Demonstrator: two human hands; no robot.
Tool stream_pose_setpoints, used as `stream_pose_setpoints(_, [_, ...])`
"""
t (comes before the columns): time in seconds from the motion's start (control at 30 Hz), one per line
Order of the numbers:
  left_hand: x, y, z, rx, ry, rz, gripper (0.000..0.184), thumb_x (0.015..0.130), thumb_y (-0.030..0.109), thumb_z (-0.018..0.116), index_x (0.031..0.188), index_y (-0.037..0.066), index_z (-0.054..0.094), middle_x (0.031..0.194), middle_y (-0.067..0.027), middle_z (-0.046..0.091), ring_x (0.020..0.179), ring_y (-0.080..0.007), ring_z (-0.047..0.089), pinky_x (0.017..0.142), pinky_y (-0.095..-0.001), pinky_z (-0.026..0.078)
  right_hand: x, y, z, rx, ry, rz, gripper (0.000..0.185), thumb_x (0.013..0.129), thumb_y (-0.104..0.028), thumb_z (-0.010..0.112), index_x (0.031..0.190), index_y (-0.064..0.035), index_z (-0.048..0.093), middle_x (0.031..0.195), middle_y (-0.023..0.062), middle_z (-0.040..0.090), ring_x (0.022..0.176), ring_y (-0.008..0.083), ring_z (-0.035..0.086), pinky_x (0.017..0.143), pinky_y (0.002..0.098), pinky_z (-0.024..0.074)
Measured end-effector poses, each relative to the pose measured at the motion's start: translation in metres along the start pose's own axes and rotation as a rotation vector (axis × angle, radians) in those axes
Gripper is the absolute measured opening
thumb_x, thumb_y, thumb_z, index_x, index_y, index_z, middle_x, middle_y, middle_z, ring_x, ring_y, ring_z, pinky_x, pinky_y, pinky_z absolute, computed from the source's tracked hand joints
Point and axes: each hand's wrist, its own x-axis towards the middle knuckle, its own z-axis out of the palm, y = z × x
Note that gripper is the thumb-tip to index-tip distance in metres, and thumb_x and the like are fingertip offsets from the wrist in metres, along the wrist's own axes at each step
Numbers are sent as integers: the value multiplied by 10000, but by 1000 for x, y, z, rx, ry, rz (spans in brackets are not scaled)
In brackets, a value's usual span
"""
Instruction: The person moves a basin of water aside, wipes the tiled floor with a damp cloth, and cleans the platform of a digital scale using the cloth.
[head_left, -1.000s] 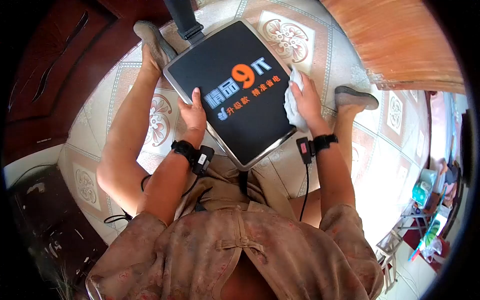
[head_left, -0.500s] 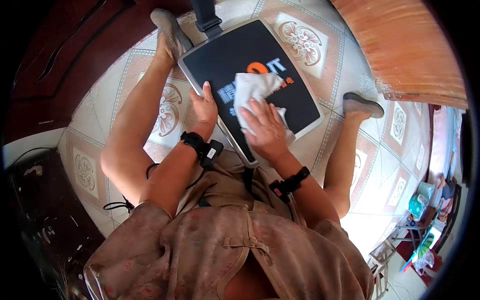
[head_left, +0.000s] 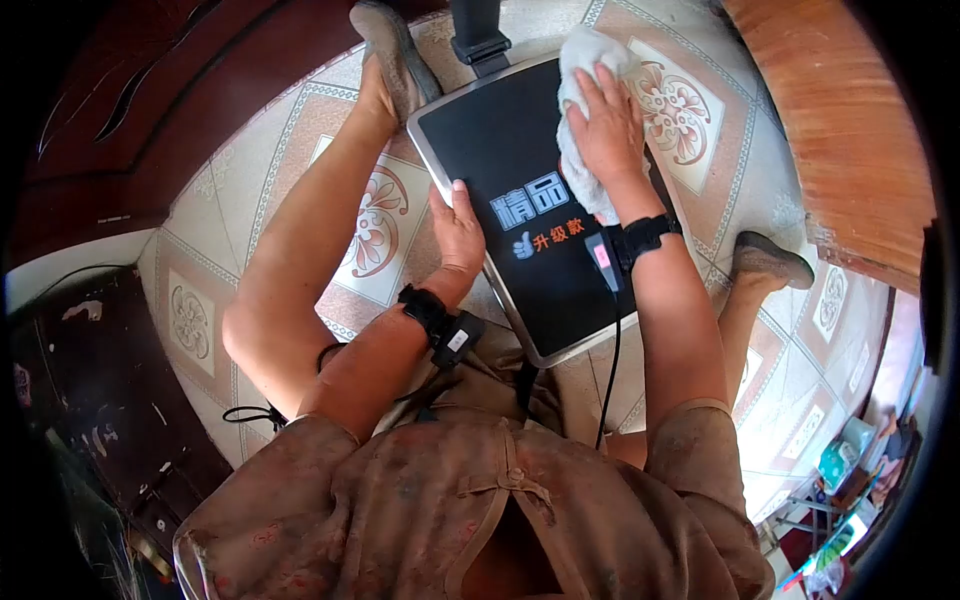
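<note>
A platform scale (head_left: 470, 135) with a black top, silver rim and printed lettering lies between my legs, tilted in view. Its black post (head_left: 478, 30) joins at the far edge. My left hand (head_left: 460, 235) holds the left rim, thumb up along the edge; its other fingers are partly hidden. Over the far right part of the top, my right hand (head_left: 608, 130) presses a white cloth (head_left: 592, 50), fingers bent over it. The cloth hangs a little past the right rim and covers some of the lettering.
Patterned floor tiles (head_left: 210, 320) surround the scale. Dark red wooden furniture (head_left: 200, 90) stands at the upper left and a dark cabinet (head_left: 110, 390) at the left. An orange-brown wooden panel (head_left: 840, 120) is at the upper right. Assorted items (head_left: 840, 465) sit at the lower right.
My right hand has slid the cloth from the middle of the top up to the far right edge, uncovering more lettering. My left hand stays on the left rim; the whole view has shifted.
</note>
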Motion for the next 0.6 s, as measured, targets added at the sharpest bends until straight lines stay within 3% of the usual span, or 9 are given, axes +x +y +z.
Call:
stream_pose_setpoints(0.1, [-2,9,2,-10,13,-47,492,1069,340,437,1381,-39,396,1213,-211,582,1126,-274,551,1003,-359,416,9,-18,8,-62,-10,101,551,992,-427,486,1491,-197,450,1601,90,314,1490,286,260,1212,474,190])
stream_pose_setpoints(0.23, [1,2,0,35,-9,-27,496,1064,301,449,1406,-46,352,1255,-228,574,1150,-298,562,1010,-369,419,-6,-71,14,77,-46,-153,572,917,-360,628,1446,-188,496,1540,76,395,1444,289,328,1201,489,220])
stream_pose_setpoints(0.3, [-1,4,1,-21,-23,-33,489,1058,262,452,1423,-40,330,1267,-250,571,1150,-334,573,1008,-387,421,-18,-104,14,179,-101,-289,516,902,-327,646,1392,-188,559,1537,51,402,1450,276,323,1206,480,222])
stream_pose_setpoints(0.33, [7,-26,3,20,15,29,479,1053,232,451,1431,-32,323,1271,-269,568,1148,-366,578,1011,-412,419,-22,-116,14,224,-131,-330,492,901,-300,644,1375,-186,575,1528,50,415,1444,270,336,1208,473,222])
stream_pose_setpoints(0.43, [14,-50,4,12,-4,22,472,1050,211,441,1440,-25,316,1296,-285,553,1172,-392,568,1019,-427,414,-30,-112,16,353,-168,-422,442,896,-238,638,1335,-189,609,1500,45,454,1425,259,371,1208,461,231])
stream_pose_setpoints(0.57, [13,-13,-17,-20,-195,-30,572,1019,345,454,1441,-22,333,1317,-272,550,1201,-413,550,1030,-421,409,-53,-90,-6,406,-229,-460,412,884,-174,637,1296,-193,635,1467,38,496,1403,250,406,1200,462,250])
stream_pose_setpoints(0.6, [37,-62,-36,44,-358,-332,572,998,495,419,1344,40,437,1112,-138,614,1025,-232,602,882,-370,491,-65,-87,-9,406,-208,-448,411,871,-153,652,1279,-198,646,1471,29,494,1401,259,408,1195,464,259])
